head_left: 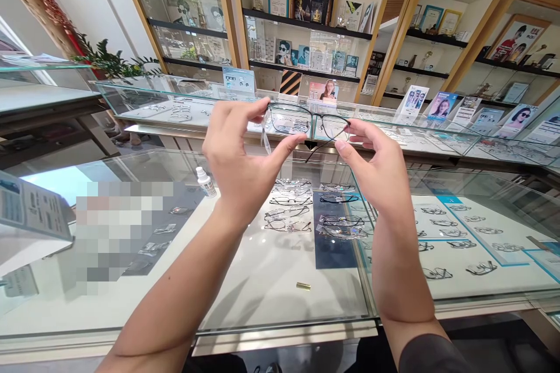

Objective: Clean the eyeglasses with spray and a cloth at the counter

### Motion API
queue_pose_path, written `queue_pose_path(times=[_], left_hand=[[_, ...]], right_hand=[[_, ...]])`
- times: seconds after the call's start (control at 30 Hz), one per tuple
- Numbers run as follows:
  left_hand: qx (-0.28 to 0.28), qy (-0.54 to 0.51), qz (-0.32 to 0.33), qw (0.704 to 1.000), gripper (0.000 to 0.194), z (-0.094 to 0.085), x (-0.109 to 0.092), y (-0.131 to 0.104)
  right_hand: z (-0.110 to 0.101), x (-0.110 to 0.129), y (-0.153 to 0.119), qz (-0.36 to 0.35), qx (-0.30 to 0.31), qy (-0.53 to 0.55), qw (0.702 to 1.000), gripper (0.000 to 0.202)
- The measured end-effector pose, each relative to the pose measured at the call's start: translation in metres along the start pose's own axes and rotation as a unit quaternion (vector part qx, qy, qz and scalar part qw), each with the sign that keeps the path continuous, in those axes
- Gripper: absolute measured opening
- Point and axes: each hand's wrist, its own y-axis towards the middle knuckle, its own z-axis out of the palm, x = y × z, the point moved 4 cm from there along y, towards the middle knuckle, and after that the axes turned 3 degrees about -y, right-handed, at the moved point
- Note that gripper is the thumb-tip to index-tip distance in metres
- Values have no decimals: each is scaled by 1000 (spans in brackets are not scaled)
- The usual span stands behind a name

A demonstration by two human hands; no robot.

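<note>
Both my hands hold a pair of eyeglasses [311, 115] with a thin dark frame, raised above a glass display case. My left hand [245, 151] pinches the frame's left end between fingers and thumb, where a clear tag or strip hangs down. At the right end, my right hand [376, 157] grips the frame near the hinge. One temple arm slants down below the right lens. Under the glass, beneath my hands, lie several pairs of glasses [287, 211] on a white panel and more on a dark blue panel [335, 253].
A white spray bottle [205, 182] stands left of my left forearm. A small gold piece [303, 286] lies near the case's front. A white folded card [32, 218] is at far left. Behind runs another glass case with upright cards [413, 108], then shelves [306, 23] along the wall.
</note>
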Motion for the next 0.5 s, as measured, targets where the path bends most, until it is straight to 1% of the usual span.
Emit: queue_pose_path(times=[0.2, 0.37, 0.5], left_hand=[[-4, 12, 14, 1000, 53, -1, -4, 1], [0, 27, 28, 999, 53, 0, -4, 3], [7, 15, 23, 1000, 55, 1, -2, 2]], right_hand=[[0, 1, 0, -2, -1, -5, 1000, 38], [-2, 3, 0, -2, -15, -16, 1000, 40], [-3, 4, -1, 0, -16, -22, 1000, 41]])
